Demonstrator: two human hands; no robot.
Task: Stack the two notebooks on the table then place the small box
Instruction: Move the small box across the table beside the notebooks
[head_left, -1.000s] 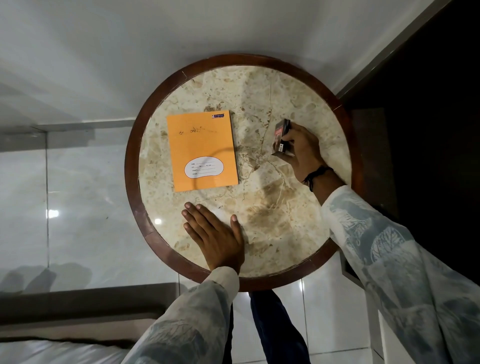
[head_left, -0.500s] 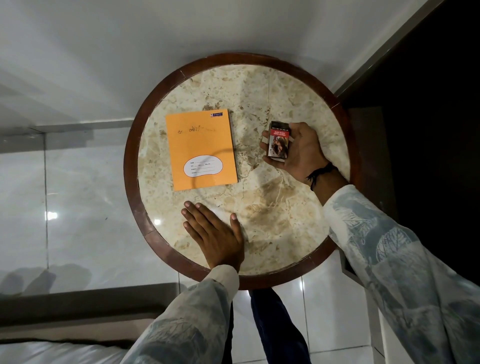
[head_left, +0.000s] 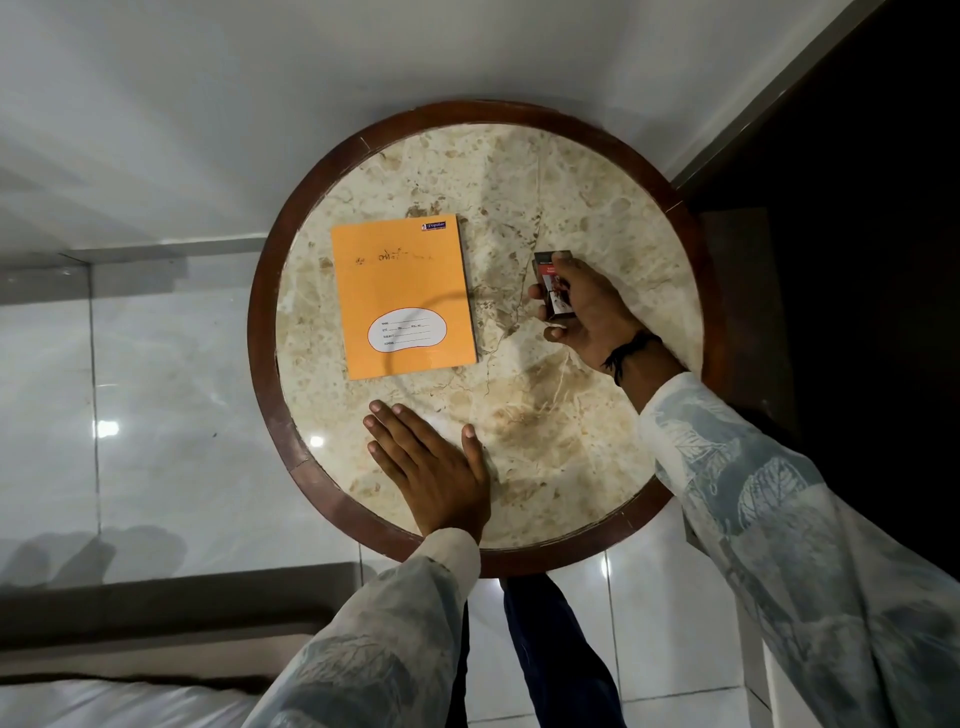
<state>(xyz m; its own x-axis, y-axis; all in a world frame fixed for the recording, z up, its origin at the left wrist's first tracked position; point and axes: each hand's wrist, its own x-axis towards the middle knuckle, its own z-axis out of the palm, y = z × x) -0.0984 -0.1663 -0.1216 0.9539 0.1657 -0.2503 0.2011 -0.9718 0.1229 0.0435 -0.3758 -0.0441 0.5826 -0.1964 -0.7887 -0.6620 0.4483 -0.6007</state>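
Observation:
An orange notebook (head_left: 402, 299) lies flat on the left half of the round marble table (head_left: 519, 182), cover up with a white label. Only one orange cover shows; whether a second notebook lies under it I cannot tell. To its right, my right hand (head_left: 592, 306) grips a small dark and red box (head_left: 555, 283), face up, low over or on the marble, a short gap from the notebook's right edge. My left hand (head_left: 428, 467) rests flat, palm down, fingers together, on the table's near edge just below the notebook.
The table has a dark wooden rim (head_left: 260, 332). Glossy white floor tiles (head_left: 156, 415) surround it on the left and below. A dark wooden panel (head_left: 857, 208) stands close on the right. My dark trouser leg (head_left: 561, 654) shows under the near edge.
My right hand has turned the small box from on edge to face up and lowered it toward the marble, fingers now over its front. The left hand and notebook stayed still.

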